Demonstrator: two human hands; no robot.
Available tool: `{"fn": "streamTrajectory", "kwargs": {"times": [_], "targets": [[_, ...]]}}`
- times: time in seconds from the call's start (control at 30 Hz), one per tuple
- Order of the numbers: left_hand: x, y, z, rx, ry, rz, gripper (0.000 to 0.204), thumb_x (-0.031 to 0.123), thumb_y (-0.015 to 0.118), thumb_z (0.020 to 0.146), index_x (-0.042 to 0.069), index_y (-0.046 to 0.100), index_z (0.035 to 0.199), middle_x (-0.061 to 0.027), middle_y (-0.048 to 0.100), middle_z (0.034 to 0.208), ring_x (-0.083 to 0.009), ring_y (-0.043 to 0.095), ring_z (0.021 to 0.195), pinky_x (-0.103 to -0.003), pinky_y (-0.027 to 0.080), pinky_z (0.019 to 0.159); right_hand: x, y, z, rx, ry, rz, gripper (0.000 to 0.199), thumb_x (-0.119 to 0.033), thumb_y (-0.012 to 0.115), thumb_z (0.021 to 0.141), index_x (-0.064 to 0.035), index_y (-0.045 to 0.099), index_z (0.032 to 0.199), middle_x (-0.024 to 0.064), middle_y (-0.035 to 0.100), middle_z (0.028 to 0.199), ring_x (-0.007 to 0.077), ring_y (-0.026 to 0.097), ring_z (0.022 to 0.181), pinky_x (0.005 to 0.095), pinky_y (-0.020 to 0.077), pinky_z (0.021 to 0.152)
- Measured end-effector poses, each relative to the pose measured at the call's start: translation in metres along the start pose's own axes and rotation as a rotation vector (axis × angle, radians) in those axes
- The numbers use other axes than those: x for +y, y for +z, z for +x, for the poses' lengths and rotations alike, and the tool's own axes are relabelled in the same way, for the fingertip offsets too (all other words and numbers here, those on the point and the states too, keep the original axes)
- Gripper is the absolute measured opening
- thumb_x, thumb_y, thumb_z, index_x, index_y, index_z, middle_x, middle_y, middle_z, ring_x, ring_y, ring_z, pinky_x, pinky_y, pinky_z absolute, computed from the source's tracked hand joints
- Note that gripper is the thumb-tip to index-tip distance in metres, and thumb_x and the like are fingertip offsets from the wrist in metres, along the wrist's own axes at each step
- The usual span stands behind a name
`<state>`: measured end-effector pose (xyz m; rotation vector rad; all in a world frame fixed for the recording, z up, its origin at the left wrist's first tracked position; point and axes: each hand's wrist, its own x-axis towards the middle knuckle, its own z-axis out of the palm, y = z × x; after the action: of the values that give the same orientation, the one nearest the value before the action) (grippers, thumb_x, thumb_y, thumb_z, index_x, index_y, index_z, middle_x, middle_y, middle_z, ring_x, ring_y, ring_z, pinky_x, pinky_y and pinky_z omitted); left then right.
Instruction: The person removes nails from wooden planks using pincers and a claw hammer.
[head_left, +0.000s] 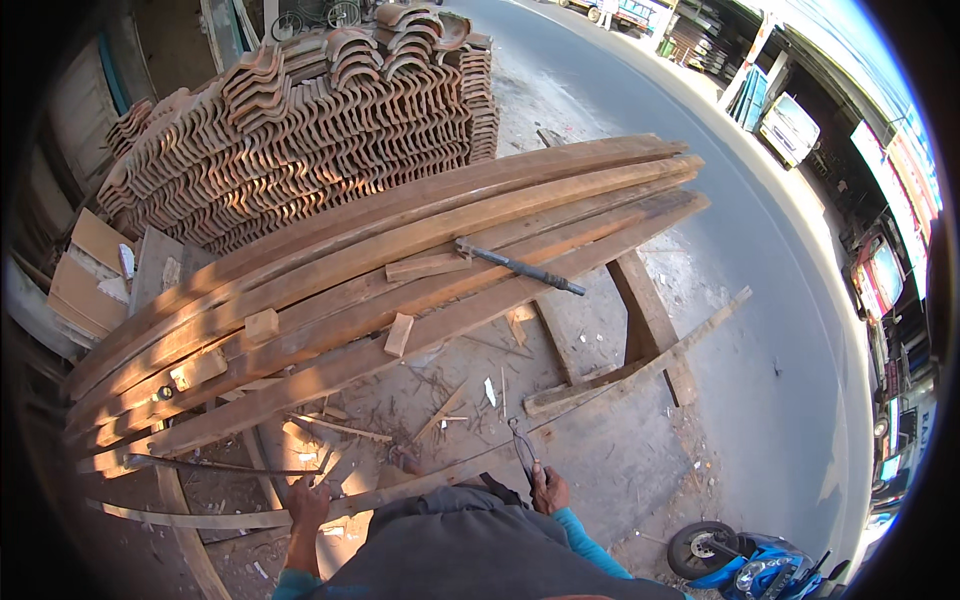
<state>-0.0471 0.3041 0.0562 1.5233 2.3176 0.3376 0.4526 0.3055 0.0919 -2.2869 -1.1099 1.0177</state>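
Right hand (548,490), five o'clock, held pincers (524,448) over open ground (610,475); left hand (308,503), seven, grip unclear, met a dark bar (235,467) near its end.

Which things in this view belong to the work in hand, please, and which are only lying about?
Probably belonging:
- pincers, held in the right grip
- long dark strip, beside the left grip
- hammer, resting on wooden beams

Apparently just about:
- stacked roof tiles
- blue motorcycle
- scattered wood scraps
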Motion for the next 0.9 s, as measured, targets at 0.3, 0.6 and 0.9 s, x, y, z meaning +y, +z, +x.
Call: {"fn": "streamTrajectory", "kwargs": {"times": [0.3,0.6,0.9], "targets": [[0.130,0.040,-0.002,0.212,0.251,-0.151,0.058,0.018,0.069,0.082,0.000,0.046,0.133,-0.0249,0.049,0.127,-0.0437,0.046,0.121,-0.053,0.037,0.104,0.034,0.012,0.018,0.042,-0.158,0.050,0.057,-0.053,0.050,0.098,0.0006,0.062,0.085,0.0153,0.063,0.065,0.0270,0.064,0.060,0.0409,0.0486,0.060],[0.169,0.031,0.002,0.438,0.523,-0.283,0.068,0.015,0.068,0.080,0.001,0.040,0.140,-0.0231,0.047,0.134,-0.0405,0.043,0.126,-0.053,0.032,0.105,0.024,-0.005,0.010,-0.075,-0.092,0.058,0.058,-0.058,0.062,0.090,0.0003,0.065,0.086,0.0169,0.064,0.068,0.0286,0.064,0.065,0.0416,0.0489,0.062],[0.162,0.048,-0.013,0.151,0.515,-0.427,0.042,0.023,0.068,0.088,0.004,0.056,0.123,-0.0185,0.059,0.105,-0.0370,0.058,0.099,-0.046,0.047,0.089,-0.036,-0.026,-0.003,0.170,-0.353,0.688,0.038,-0.032,0.073,0.090,0.0032,0.059,0.095,0.0031,0.047,0.051,0.0111,0.045,0.043,0.0259,0.0340,0.044]]}}
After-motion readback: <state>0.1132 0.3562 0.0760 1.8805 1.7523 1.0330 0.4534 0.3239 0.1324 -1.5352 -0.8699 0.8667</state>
